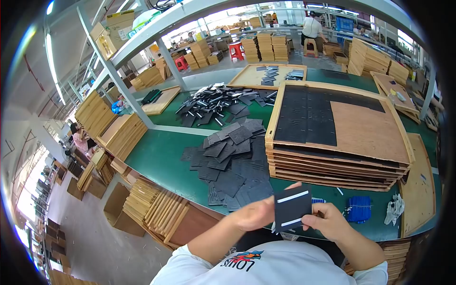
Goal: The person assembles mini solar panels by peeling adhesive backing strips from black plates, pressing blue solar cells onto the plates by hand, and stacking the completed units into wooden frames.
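A black square piece [292, 209] with two white strips, one near its top and one near its bottom, is held upright just beyond my shirt. My right hand [327, 221] pinches its lower right side, thumb on the front by the lower strip. Against its left edge is my left hand [259, 213], with a fingertip showing above the top edge; its other fingers are partly hidden behind the piece. Beyond my left hand, a pile of black squares [230, 156] lies on the green table [164, 156]. Black pieces with white strips [213, 99] are heaped farther back.
A stack of wooden trays [365, 128], the top one partly lined with black squares, stands right of the pile. Blue bundled items [358, 209] and crumpled white plastic [394, 209] lie at the front right. A metal post [123, 90] rises at left. People are in the background.
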`<state>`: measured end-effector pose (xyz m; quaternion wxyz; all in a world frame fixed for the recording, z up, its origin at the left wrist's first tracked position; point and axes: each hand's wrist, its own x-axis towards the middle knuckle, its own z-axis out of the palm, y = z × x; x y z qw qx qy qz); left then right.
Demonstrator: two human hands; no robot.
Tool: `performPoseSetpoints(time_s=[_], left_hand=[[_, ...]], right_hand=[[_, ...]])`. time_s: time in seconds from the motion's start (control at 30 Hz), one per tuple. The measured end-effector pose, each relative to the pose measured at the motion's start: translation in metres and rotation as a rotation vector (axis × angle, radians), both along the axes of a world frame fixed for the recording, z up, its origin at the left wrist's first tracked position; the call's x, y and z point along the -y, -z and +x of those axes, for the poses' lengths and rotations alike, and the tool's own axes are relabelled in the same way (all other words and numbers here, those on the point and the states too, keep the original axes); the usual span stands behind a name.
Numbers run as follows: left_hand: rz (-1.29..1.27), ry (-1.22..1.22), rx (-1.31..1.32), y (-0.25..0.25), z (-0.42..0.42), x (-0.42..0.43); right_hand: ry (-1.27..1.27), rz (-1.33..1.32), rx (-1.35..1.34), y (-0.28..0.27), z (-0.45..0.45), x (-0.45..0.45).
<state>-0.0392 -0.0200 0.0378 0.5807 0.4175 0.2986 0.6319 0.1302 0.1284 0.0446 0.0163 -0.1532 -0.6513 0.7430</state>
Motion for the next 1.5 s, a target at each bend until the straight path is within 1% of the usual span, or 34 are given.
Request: performPoseSetpoints(time_s=[0.03, 0.1, 0.13, 0.17, 0.2, 0.23, 0.27, 0.3, 0.33, 0.37, 0.4, 0.43, 0.5, 0.57, 0.63, 0.7, 0.77, 0.83, 0.87, 0.9, 0.97, 1.0, 1.03, 1.1, 1.13, 1.2, 1.27, 1.3, 1.33, 1.37, 1.4, 1.43, 1.47, 1.5], left_hand=[[0.001, 0.004, 0.001, 0.001, 0.007, -0.005], [0.004, 0.037, 0.15, 0.004, 0.017, -0.013], [0.056, 0.013, 0.177, 0.006, 0.018, -0.017], [0.051, 0.015, 0.177, 0.007, 0.018, -0.016], [0.027, -0.069, 0.179, 0.009, 0.018, -0.016], [0.003, -0.153, 0.181, 0.01, 0.019, -0.015], [-0.032, -0.107, 0.159, 0.011, 0.02, -0.015], [-0.073, -0.04, 0.2, 0.011, 0.027, -0.016], [-0.115, 0.024, 0.254, 0.015, 0.031, -0.015], [-0.158, 0.087, 0.309, 0.019, 0.033, -0.014], [-0.167, 0.091, 0.311, 0.016, 0.035, -0.014], [-0.169, 0.054, 0.309, 0.009, 0.036, -0.015], [-0.176, 0.019, 0.313, 0.005, 0.036, -0.014], [-0.322, -0.179, 0.353, 0.007, 0.034, -0.01], [-0.295, -0.172, 0.337, 0.014, 0.027, -0.013], [-0.285, -0.102, 0.303, 0.016, 0.024, -0.015], [-0.267, -0.055, 0.307, 0.017, 0.021, -0.018], [-0.336, -0.142, 0.261, 0.01, 0.016, -0.021], [-0.269, -0.167, 0.26, 0.011, 0.014, -0.025], [-0.274, -0.164, 0.261, 0.011, 0.009, -0.028], [-0.091, -0.226, 0.185, 0.011, 0.002, -0.028], [-0.07, -0.293, 0.17, 0.01, -0.001, -0.026], [-0.075, -0.287, 0.171, 0.008, -0.003, -0.021], [-0.046, -0.312, 0.16, 0.003, -0.004, -0.009], [-0.022, -0.268, 0.177, 0.003, -0.001, -0.006], [-0.017, -0.198, 0.248, 0.006, 0.005, -0.009], [-0.018, -0.133, 0.331, 0.018, 0.011, -0.017], [-0.024, -0.089, 0.451, 0.029, 0.012, -0.019], [-0.072, -0.167, 0.463, 0.032, 0.02, -0.018], [-0.099, -0.241, 0.445, 0.031, 0.023, -0.022], [-0.098, -0.23, 0.458, 0.036, 0.021, -0.026], [-0.137, -0.341, 0.373, 0.039, 0.02, -0.027], [-0.182, -0.451, 0.288, 0.042, 0.02, -0.026], [-0.199, -0.445, 0.305, 0.046, 0.014, -0.023]], right_hand=[[0.004, 0.001, 0.001, 0.0, 0.004, 0.002], [0.037, -0.012, 0.013, -0.001, 0.011, 0.005], [0.038, -0.015, 0.014, -0.007, 0.014, 0.004], [0.111, 0.429, -0.105, -0.018, 0.016, 0.001], [0.183, 0.874, -0.221, -0.025, 0.016, -0.002], [0.261, 1.105, -0.312, -0.021, 0.018, -0.011], [0.272, 1.21, -0.387, -0.026, 0.015, -0.013], [0.283, 1.314, -0.462, -0.032, 0.01, -0.016], [0.287, 1.308, -0.456, -0.035, 0.003, -0.017], [0.353, 1.32, -0.521, -0.036, -0.007, -0.017], [0.422, 1.331, -0.585, -0.034, -0.013, -0.016], [0.426, 1.325, -0.579, -0.03, -0.016, -0.015], [0.317, 1.337, -0.635, -0.024, -0.019, -0.014], [0.239, 1.327, -0.676, -0.02, -0.021, -0.004], [0.166, 1.266, -0.663, -0.013, -0.022, 0.002], [0.318, 1.309, -0.598, -0.014, -0.026, -0.008], [0.292, 1.288, -0.542, -0.013, -0.026, -0.003], [0.067, 1.255, -0.647, -0.004, -0.025, 0.01], [0.014, 1.248, -0.632, -0.001, -0.022, 0.013], [0.017, 1.245, -0.627, 0.004, -0.018, 0.017], [0.046, 1.27, -0.521, 0.013, -0.012, 0.024], [-0.015, 1.278, -0.403, 0.009, -0.004, 0.022], [-0.009, 1.276, -0.397, 0.008, 0.004, 0.021], [-0.237, 1.392, -0.036, 0.011, 0.018, 0.021], [-0.234, 1.382, -0.019, 0.011, 0.017, 0.019], [-0.128, 0.871, -0.026, 0.005, 0.012, 0.008], [-0.126, 0.273, 0.128, 0.0, 0.005, 0.003], [-0.075, 0.106, 0.051, 0.012, 0.006, 0.005], [-0.048, 0.063, 0.018, 0.018, 0.007, 0.005], [-0.031, 0.021, 0.058, 0.022, 0.008, 0.006], [-0.011, -0.02, 0.071, 0.022, 0.009, 0.004], [0.006, -0.07, 0.083, 0.022, 0.011, 0.005], [0.01, -0.079, 0.099, 0.024, 0.011, 0.004], [0.005, -0.029, 0.102, 0.028, 0.011, 0.0]])
